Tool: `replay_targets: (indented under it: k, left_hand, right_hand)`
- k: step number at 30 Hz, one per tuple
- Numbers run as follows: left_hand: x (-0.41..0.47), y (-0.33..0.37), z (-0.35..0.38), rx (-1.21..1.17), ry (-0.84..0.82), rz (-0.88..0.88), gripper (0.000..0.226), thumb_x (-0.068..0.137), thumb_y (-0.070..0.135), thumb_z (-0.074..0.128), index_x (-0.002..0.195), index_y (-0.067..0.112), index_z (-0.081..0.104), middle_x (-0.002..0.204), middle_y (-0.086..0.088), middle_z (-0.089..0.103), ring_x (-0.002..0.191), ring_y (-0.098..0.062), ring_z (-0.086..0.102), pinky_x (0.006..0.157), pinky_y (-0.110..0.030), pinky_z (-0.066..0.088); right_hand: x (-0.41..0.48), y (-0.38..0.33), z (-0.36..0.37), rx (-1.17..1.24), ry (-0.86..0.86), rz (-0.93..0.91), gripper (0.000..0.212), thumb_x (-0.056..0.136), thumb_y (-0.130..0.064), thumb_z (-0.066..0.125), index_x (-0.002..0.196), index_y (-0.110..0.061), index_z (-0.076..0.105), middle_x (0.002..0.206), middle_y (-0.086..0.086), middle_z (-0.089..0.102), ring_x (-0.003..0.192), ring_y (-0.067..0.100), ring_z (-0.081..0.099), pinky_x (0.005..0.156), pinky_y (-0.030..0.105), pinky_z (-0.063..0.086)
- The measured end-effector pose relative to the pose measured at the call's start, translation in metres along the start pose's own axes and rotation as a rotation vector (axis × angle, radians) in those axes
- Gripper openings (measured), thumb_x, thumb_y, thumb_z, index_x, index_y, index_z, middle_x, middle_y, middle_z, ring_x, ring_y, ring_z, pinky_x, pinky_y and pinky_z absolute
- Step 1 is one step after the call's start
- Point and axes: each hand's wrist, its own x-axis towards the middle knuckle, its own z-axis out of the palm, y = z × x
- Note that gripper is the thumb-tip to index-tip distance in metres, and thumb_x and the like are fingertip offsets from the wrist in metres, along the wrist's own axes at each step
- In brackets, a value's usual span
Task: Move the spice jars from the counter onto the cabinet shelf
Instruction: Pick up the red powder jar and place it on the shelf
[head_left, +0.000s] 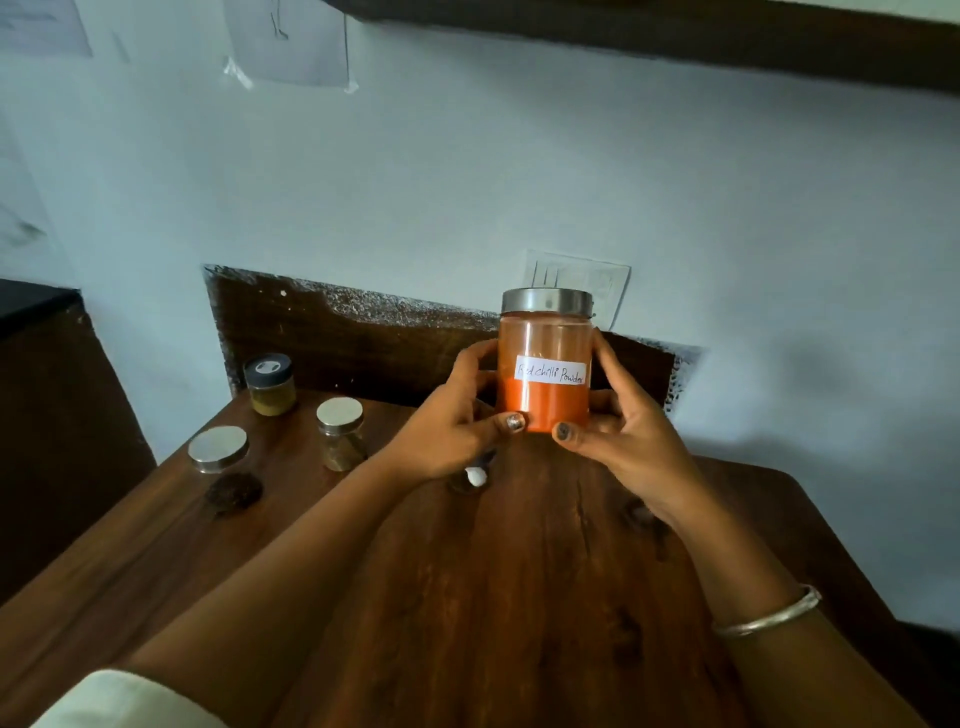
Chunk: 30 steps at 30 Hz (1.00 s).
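Head view: red chilli powder jar (544, 364) clasped upright above the counter's (519, 597) far edge between left hand (457, 426) and right hand (628, 426), fingertips only on smooth glass, so liable to slip, or to topple the small jars (340, 434) near the far-left corner.

A home kitchen; spice jars (340, 434) on a wooden counter (519, 597).
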Motion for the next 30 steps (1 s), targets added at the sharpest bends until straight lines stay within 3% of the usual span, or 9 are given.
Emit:
replay_targets:
  k: [4, 7, 10, 13, 16, 19, 24, 27, 30]
  left_hand:
    - [0.027, 0.019, -0.034, 0.032, 0.039, 0.089, 0.073, 0.081, 0.031, 0.063, 0.141, 0.025, 0.021, 0.128, -0.006, 0.048, 0.107, -0.019, 0.059, 0.088, -0.037, 0.053]
    - [0.056, 0.033, -0.058, 0.102, 0.076, 0.149, 0.074, 0.085, 0.033, 0.061, 0.145, 0.027, 0.019, 0.126, -0.01, 0.045, 0.11, -0.021, 0.056, 0.088, -0.031, 0.052]
    - [0.088, 0.048, -0.075, 0.193, 0.128, 0.2, 0.073, 0.086, 0.032, 0.059, 0.145, 0.031, 0.017, 0.131, -0.007, 0.042, 0.112, -0.018, 0.054, 0.086, -0.025, 0.051]
    - [0.122, 0.063, -0.082, 0.228, 0.228, 0.249, 0.069, 0.088, 0.028, 0.058, 0.144, 0.03, 0.018, 0.137, -0.006, 0.043, 0.111, -0.014, 0.053, 0.087, -0.027, 0.047]
    - [0.156, 0.081, -0.09, 0.207, 0.352, 0.272, 0.067, 0.09, 0.025, 0.058, 0.144, 0.028, 0.019, 0.134, -0.003, 0.048, 0.101, -0.007, 0.053, 0.083, -0.022, 0.044]
    - [0.192, 0.1, -0.1, 0.153, 0.431, 0.31, 0.065, 0.09, 0.019, 0.058, 0.143, 0.026, 0.021, 0.133, -0.003, 0.051, 0.106, -0.012, 0.058, 0.08, -0.018, 0.044]
    - [0.25, 0.127, -0.112, 0.079, 0.514, 0.407, 0.039, 0.086, 0.011, 0.063, 0.115, 0.024, 0.04, 0.121, 0.002, 0.057, 0.103, -0.009, 0.057, 0.078, -0.01, 0.044]
    - [0.281, 0.136, -0.113, 0.083, 0.546, 0.469, 0.037, 0.086, 0.012, 0.063, 0.118, 0.015, 0.046, 0.117, 0.001, 0.06, 0.103, -0.01, 0.059, 0.084, -0.017, 0.046]
    - [0.308, 0.143, -0.107, 0.103, 0.557, 0.506, 0.036, 0.089, 0.011, 0.059, 0.122, 0.011, 0.048, 0.122, -0.005, 0.06, 0.111, -0.016, 0.059, 0.09, -0.025, 0.048]
  right_hand:
    - [0.03, -0.033, 0.01, -0.074, 0.125, -0.081, 0.095, 0.053, -0.056, 0.075, 0.121, -0.077, 0.012, 0.134, -0.011, 0.049, 0.109, 0.003, 0.058, 0.088, 0.023, 0.049]
    - [0.058, -0.059, 0.01, -0.142, 0.202, -0.136, 0.092, 0.055, -0.057, 0.07, 0.117, -0.078, 0.006, 0.141, -0.006, 0.046, 0.116, 0.01, 0.053, 0.091, 0.026, 0.046]
    - [0.09, -0.083, 0.005, -0.232, 0.3, -0.206, 0.09, 0.063, -0.05, 0.071, 0.12, -0.071, 0.005, 0.142, -0.007, 0.044, 0.11, 0.003, 0.048, 0.084, 0.02, 0.044]
    - [0.122, -0.102, -0.008, -0.271, 0.373, -0.28, 0.095, 0.071, -0.034, 0.075, 0.134, -0.058, 0.009, 0.143, -0.006, 0.045, 0.111, 0.002, 0.048, 0.085, 0.021, 0.042]
    - [0.158, -0.121, -0.025, -0.272, 0.407, -0.337, 0.096, 0.073, -0.029, 0.077, 0.144, -0.046, 0.014, 0.139, -0.004, 0.05, 0.119, 0.012, 0.054, 0.084, 0.018, 0.041]
    - [0.194, -0.143, -0.042, -0.296, 0.452, -0.414, 0.093, 0.074, -0.028, 0.076, 0.145, -0.043, 0.016, 0.139, -0.002, 0.05, 0.123, 0.018, 0.051, 0.084, 0.019, 0.041]
    - [0.247, -0.169, -0.067, -0.333, 0.543, -0.512, 0.089, 0.073, -0.033, 0.075, 0.145, -0.033, 0.022, 0.142, -0.002, 0.047, 0.125, 0.019, 0.049, 0.087, 0.025, 0.039]
    - [0.27, -0.179, -0.083, -0.385, 0.585, -0.535, 0.093, 0.067, -0.048, 0.068, 0.145, -0.03, 0.022, 0.139, 0.001, 0.05, 0.116, 0.014, 0.053, 0.085, 0.026, 0.042]
    - [0.291, -0.185, -0.1, -0.431, 0.596, -0.516, 0.093, 0.066, -0.052, 0.064, 0.144, -0.029, 0.021, 0.139, 0.003, 0.05, 0.113, 0.021, 0.059, 0.082, 0.028, 0.045]
